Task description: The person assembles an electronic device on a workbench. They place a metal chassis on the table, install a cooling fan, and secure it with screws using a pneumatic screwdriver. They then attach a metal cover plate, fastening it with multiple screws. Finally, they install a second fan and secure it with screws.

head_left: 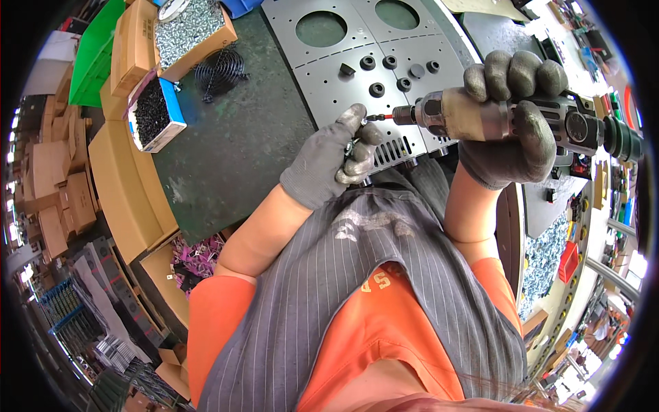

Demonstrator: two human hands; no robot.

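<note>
My right hand (515, 117), in a grey coated glove, is wrapped round the body of a power screwdriver (463, 113), held level with its tip to the left. Its red-banded bit (382, 117) reaches the thumb and fingertip of my gloved left hand (329, 154). That hand is closed, and small shiny screws (351, 145) show between its curled fingers; how many is hidden. Beneath both hands lies a grey sheet-metal panel (336, 79) with large round holes, vent slots and small holes. Several black round plastic feet (377, 89) sit on it, apart from my hands.
On the dark green table (226, 165), a coiled black wire guard (220, 72) lies left of the panel. Beyond it stand a carton of silver screws (189, 41) and a smaller box of black screws (152, 117). An open cardboard box (127, 185) adjoins the table's left edge.
</note>
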